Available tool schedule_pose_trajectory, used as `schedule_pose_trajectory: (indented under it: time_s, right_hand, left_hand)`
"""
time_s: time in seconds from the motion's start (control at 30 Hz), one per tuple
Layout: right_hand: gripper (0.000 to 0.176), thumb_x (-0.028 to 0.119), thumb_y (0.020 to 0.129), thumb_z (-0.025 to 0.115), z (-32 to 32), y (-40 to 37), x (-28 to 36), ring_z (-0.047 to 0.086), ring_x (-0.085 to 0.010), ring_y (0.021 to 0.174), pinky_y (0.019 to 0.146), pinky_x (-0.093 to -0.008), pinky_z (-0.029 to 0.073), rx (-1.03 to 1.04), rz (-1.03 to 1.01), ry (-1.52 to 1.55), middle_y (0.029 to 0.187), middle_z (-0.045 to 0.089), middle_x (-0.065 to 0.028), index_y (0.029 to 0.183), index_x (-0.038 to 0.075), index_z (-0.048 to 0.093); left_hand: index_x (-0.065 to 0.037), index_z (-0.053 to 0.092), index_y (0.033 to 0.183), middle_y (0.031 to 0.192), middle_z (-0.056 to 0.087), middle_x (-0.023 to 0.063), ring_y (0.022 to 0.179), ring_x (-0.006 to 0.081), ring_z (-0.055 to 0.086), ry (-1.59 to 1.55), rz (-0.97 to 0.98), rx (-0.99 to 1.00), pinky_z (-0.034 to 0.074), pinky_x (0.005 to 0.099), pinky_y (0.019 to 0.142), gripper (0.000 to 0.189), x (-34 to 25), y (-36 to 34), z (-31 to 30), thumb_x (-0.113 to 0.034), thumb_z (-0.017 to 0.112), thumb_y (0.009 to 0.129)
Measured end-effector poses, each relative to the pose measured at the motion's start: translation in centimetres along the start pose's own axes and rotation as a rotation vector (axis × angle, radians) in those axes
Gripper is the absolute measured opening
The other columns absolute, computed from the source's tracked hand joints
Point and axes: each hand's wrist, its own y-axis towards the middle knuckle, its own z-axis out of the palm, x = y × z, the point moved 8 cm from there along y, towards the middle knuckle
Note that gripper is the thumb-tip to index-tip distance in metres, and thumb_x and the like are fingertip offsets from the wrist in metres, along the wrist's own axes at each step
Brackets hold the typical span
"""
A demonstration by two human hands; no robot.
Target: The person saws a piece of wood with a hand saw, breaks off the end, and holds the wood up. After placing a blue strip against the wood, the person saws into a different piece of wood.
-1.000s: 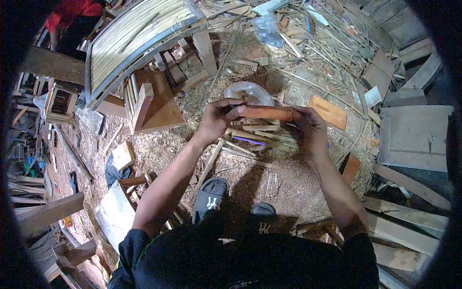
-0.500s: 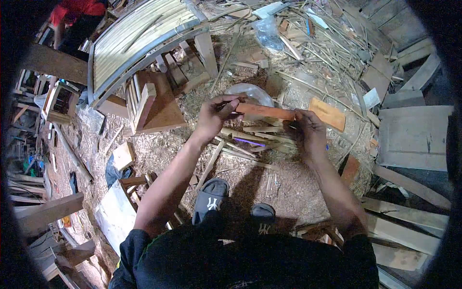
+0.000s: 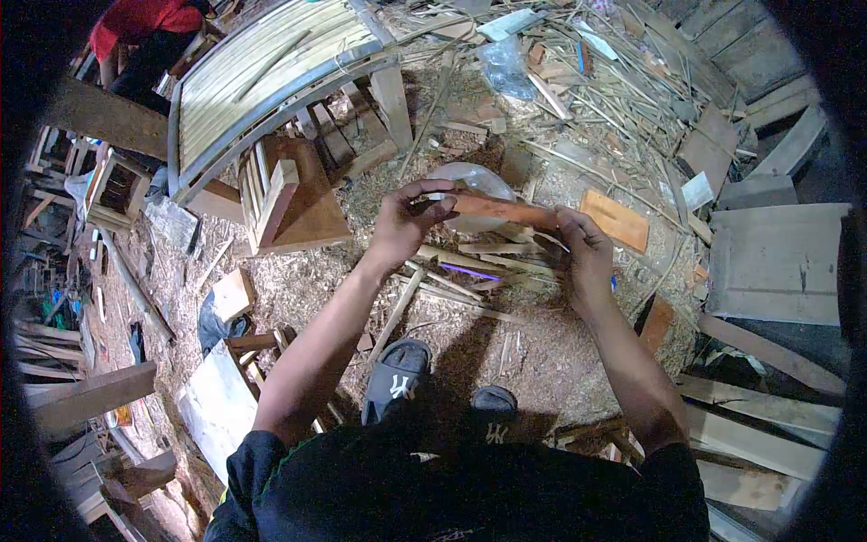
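A reddish-brown wooden strip (image 3: 501, 211) is held level between both hands above the sawdust-covered floor. My left hand (image 3: 404, 224) grips its left end, and a thin dark tool is pinched in those fingers against the wood. My right hand (image 3: 585, 248) closes around the strip's right end. Under the hands lie several pale wooden sticks (image 3: 470, 257) and a purple pen-like object (image 3: 470, 270). A clear plastic bag (image 3: 470, 177) sits just beyond the strip.
An orange wood block (image 3: 616, 219) lies to the right. A curved slatted frame (image 3: 262, 77) and a brown stool (image 3: 293, 194) stand at left. Planks and a grey board (image 3: 777, 262) crowd the right. A person in red (image 3: 144, 36) is at top left. My sandalled feet (image 3: 397, 379) are below.
Both hands and the strip have shifted slightly right and up. The strip's right end has tilted a little lower. The grip is unchanged.
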Motion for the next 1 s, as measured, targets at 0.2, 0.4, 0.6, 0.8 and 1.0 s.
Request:
schedule_pose_trajectory:
  time_s: [0.2,0.4,0.6,0.8,1.0]
  right_hand:
    - [0.026,0.015,0.099,0.071,-0.8,0.1,-0.3,0.067,-0.0104,0.088,0.078,-0.0258,0.055,-0.012,-0.044,-0.112,0.103,0.074,-0.0059,0.121,0.002,0.070]
    - [0.029,0.011,0.097,0.072,-0.8,0.2,1.0,0.065,-0.0073,0.087,0.075,-0.0232,0.053,-0.008,-0.145,-0.341,0.100,0.073,-0.0024,0.125,0.004,0.068]
    - [0.034,0.009,0.096,0.073,-1.1,2.9,1.0,0.071,-0.0173,0.099,0.078,-0.0286,0.058,-0.011,-0.171,-0.286,0.113,0.072,-0.0080,0.129,0.001,0.064]
    - [0.037,0.005,0.097,0.069,-0.5,5.5,-1.0,0.068,-0.0200,0.109,0.087,-0.0320,0.060,-0.054,-0.074,-0.381,0.131,0.063,-0.0145,0.133,-0.003,0.061]
    - [0.037,0.004,0.096,0.071,0.7,6.5,2.1,0.067,-0.0162,0.102,0.085,-0.0277,0.057,-0.068,-0.035,-0.544,0.124,0.067,-0.0121,0.131,-0.004,0.062]
  left_hand:
    - [0.000,0.068,0.124,0.108,0.074,0.0066,0.094,0.0106,0.068,0.125,0.059,0.004,0.055,0.0269,0.081,0.029,-0.5,0.1,0.1,-0.006,0.073,0.096]
    - [-0.001,0.069,0.122,0.108,0.076,0.0068,0.095,0.0118,0.069,0.191,0.062,0.020,0.056,0.0272,0.084,0.027,-0.7,0.4,0.4,-0.004,0.073,0.095]
    - [-0.003,0.070,0.121,0.111,0.075,0.0062,0.102,0.0141,0.068,0.203,0.130,0.006,0.053,0.0301,0.095,0.026,-0.5,2.3,0.8,-0.011,0.073,0.096]
    - [-0.002,0.071,0.117,0.110,0.076,0.0087,0.101,0.0162,0.071,0.162,0.241,-0.070,0.056,0.0315,0.093,0.023,1.5,5.3,-0.8,-0.010,0.074,0.095]
    - [-0.003,0.073,0.112,0.103,0.077,0.0111,0.092,0.0183,0.075,0.391,0.309,-0.209,0.059,0.0319,0.083,0.021,2.2,7.3,-0.8,-0.009,0.076,0.092]
